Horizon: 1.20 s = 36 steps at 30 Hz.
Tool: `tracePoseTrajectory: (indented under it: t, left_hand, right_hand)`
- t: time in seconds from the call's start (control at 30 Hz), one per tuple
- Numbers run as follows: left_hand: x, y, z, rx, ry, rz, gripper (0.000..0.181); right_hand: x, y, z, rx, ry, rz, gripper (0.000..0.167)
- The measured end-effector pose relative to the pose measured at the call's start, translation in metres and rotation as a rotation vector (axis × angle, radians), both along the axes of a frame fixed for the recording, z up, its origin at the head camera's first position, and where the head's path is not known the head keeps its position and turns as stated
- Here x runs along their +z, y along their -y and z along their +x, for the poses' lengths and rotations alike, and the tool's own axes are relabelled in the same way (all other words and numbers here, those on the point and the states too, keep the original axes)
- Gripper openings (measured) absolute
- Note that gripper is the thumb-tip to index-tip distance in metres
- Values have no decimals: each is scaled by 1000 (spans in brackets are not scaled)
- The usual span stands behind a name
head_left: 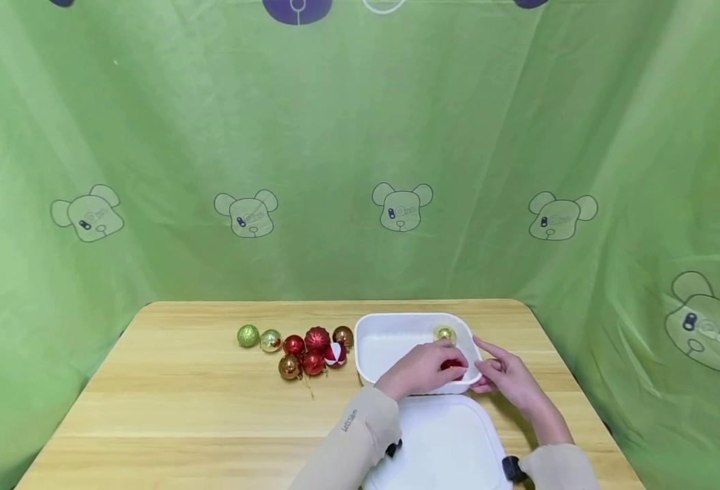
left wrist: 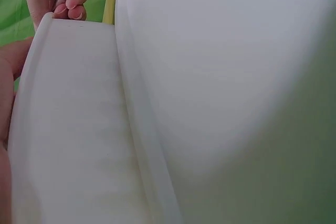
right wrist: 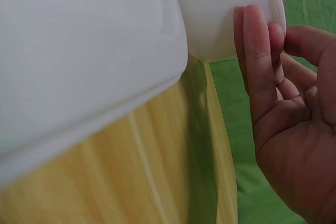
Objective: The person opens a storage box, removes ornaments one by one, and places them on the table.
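Inside the right part of a white plastic box [head_left: 384, 340], my left hand [head_left: 421, 367] curls its fingers over a red Christmas ball [head_left: 452, 365], most of which they cover. My right hand [head_left: 510, 381] pinches the box's right front rim between thumb and fingers. In the right wrist view, fingers [right wrist: 257, 51] of that hand lie along the outer wall. A gold ball [head_left: 445, 333] sits in the box's far right corner, beyond the left hand. The left wrist view shows the front wall of the box [left wrist: 79, 108], with just an edge of the left hand [left wrist: 6, 98].
A white lid [head_left: 436, 439] lies flat in front of the box, under both forearms. Left of the box, several Christmas balls are clustered: red ones [head_left: 318, 338], brown-gold ones [head_left: 289, 367], a pale gold one [head_left: 271, 340] and a green one [head_left: 248, 335]. A green curtain [head_left: 335, 258] surrounds the wooden table [head_left: 182, 395].
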<state>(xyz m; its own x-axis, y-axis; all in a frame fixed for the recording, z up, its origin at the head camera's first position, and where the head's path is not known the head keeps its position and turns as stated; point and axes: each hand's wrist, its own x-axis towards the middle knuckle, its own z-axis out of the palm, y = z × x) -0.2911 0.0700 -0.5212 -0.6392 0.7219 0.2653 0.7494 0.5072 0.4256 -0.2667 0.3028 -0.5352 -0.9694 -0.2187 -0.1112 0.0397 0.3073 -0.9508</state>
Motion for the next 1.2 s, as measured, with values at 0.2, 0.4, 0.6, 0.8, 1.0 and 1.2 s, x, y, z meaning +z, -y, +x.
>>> tracePoseTrajectory:
  t: [0.2, 0.4, 0.6, 0.8, 1.0, 1.2]
  left_hand:
    - [1, 3, 1, 39, -25, 62, 23]
    - [0, 5, 1, 70, -32, 136, 23]
    - [0, 9, 2, 95, 6, 231, 22]
    - [4, 12, 6, 100, 18, 277, 23]
    - [4, 20, 10, 102, 46, 311, 23]
    - [14, 37, 16, 107, 71, 342, 23]
  right_hand:
    - [0, 2, 0, -11, 9, -3, 63]
    - [1, 4, 2, -8, 5, 0, 63]
    - [1, 2, 1, -3, 3, 6, 64]
    - [1, 1, 0, -3, -5, 11, 63]
    - [0, 0, 2, -7, -3, 8, 62]
    - [1, 2, 2, -6, 4, 3, 62]
